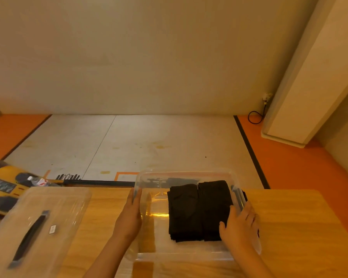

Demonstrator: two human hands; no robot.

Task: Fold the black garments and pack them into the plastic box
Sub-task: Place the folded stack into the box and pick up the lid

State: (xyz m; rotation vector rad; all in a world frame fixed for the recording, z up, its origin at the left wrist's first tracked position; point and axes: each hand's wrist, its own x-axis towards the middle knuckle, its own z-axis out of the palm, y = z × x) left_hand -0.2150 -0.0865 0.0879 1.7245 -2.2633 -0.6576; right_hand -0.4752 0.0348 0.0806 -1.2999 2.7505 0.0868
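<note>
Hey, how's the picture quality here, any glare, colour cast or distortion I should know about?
Head view: a warm orange cast overall and slightly soft focus. A bright glare streak crosses the floor of the plastic box beside the folded black garments, which show almost no detail. The wide-angle lens tilts the tall white unit at right.

View: one wide-angle head camera.
Position: above the near edge of the table [289,217].
Facing: forward and down, toward the wall [149,57].
Range: close to the box [185,172]; floor [149,141] farther off.
</note>
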